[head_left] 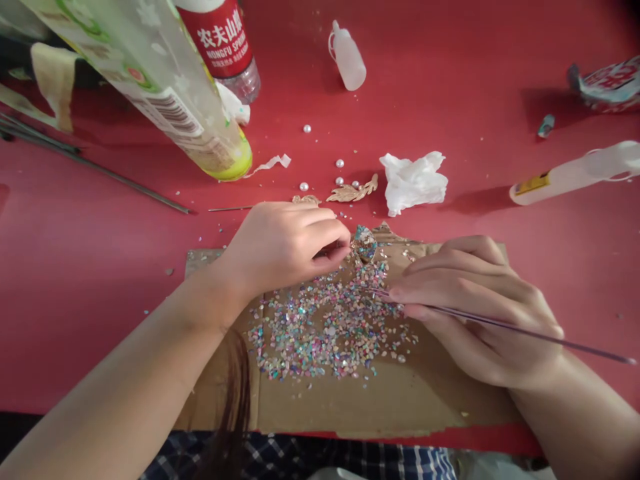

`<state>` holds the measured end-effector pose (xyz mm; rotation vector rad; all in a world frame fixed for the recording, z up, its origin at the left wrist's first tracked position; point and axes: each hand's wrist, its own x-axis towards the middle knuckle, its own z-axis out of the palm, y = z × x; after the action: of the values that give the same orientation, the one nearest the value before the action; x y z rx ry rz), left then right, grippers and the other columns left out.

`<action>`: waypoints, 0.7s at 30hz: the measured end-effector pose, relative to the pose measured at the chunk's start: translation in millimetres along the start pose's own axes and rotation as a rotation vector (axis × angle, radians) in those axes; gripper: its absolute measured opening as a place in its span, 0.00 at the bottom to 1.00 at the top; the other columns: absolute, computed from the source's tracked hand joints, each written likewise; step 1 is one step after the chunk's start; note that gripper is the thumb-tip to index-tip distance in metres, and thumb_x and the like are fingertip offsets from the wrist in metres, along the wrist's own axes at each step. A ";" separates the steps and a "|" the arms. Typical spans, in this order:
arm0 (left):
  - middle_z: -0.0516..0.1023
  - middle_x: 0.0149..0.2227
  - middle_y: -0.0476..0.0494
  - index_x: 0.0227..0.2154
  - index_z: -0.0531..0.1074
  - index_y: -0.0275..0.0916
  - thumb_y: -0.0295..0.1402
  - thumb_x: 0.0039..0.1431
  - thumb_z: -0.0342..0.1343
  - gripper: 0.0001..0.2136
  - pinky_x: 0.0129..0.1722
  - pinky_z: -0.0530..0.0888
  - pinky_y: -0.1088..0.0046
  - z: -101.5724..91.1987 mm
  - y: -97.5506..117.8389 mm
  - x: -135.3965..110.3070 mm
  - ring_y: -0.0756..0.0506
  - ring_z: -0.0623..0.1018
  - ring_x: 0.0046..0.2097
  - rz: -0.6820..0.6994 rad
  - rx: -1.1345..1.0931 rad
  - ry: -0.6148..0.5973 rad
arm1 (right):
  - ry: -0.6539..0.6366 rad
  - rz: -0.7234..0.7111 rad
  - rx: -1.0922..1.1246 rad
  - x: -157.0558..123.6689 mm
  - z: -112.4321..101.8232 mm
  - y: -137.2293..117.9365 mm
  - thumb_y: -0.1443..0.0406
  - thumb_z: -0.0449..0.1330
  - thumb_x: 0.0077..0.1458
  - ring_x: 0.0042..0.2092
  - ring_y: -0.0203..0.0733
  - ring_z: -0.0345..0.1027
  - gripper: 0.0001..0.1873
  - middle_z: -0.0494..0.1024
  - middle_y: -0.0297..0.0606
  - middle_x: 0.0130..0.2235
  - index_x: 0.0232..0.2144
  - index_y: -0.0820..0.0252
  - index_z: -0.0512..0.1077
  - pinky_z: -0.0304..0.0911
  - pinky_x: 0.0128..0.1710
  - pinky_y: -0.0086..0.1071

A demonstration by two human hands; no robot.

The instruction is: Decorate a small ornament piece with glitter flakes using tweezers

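Observation:
A flat piece of brown cardboard (390, 400) lies on the red table (90, 253) in front of me. A pile of tiny iridescent chips (325, 327) is spread over it. My left hand (285, 243) is curled with its fingertips pinched on a small chip-covered ornament (365, 243) at the cardboard's far edge. My right hand (480, 307) is closed on a long thin metal stick (525, 330), whose tip rests among the chips near the ornament.
A crumpled white tissue (413, 181), golden leaf pieces (353, 192) and loose pearls (340, 163) lie beyond the cardboard. Behind stand a green-labelled bottle (165, 93), a red-labelled water bottle (225, 47) and a small squeeze bottle (349, 57). A glue bottle (575, 173) lies at right, thin rods (100, 170) at left.

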<state>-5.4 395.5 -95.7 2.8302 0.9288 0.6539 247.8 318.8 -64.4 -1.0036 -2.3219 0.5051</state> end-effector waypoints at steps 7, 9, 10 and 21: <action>0.83 0.31 0.54 0.32 0.76 0.44 0.32 0.69 0.54 0.09 0.31 0.69 0.70 -4.2 -1.9 -0.5 0.50 0.80 0.32 0.081 -0.008 -0.023 | 0.005 0.034 -0.066 0.8 -6.7 8.6 0.70 0.57 0.69 0.39 0.44 0.82 0.07 0.88 0.33 0.37 0.43 0.52 0.71 0.63 0.44 0.45; 0.83 0.31 0.55 0.32 0.76 0.44 0.32 0.69 0.55 0.09 0.31 0.70 0.70 -5.7 -1.8 -0.1 0.50 0.80 0.32 0.088 -0.019 -0.038 | 0.048 0.014 -0.090 0.5 -6.2 11.1 0.69 0.57 0.70 0.37 0.43 0.81 0.05 0.88 0.33 0.35 0.43 0.53 0.71 0.62 0.42 0.45; 0.83 0.31 0.55 0.33 0.76 0.44 0.32 0.69 0.55 0.09 0.31 0.71 0.70 -6.3 -1.6 0.2 0.50 0.80 0.32 0.090 -0.021 -0.044 | 0.077 0.006 -0.100 0.3 -5.6 12.3 0.68 0.56 0.71 0.37 0.42 0.81 0.05 0.87 0.31 0.35 0.43 0.53 0.71 0.62 0.41 0.45; 0.81 0.29 0.52 0.32 0.77 0.42 0.29 0.67 0.58 0.07 0.33 0.75 0.69 -6.8 -2.1 0.5 0.48 0.79 0.30 0.114 -0.051 -0.039 | 0.078 0.005 -0.106 -0.5 -0.9 17.3 0.67 0.57 0.71 0.38 0.38 0.81 0.07 0.88 0.32 0.36 0.38 0.56 0.73 0.64 0.41 0.44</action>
<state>-9.0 397.2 -89.8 2.8559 0.7384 0.6223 258.0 329.7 -73.1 -1.0592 -2.2974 0.3418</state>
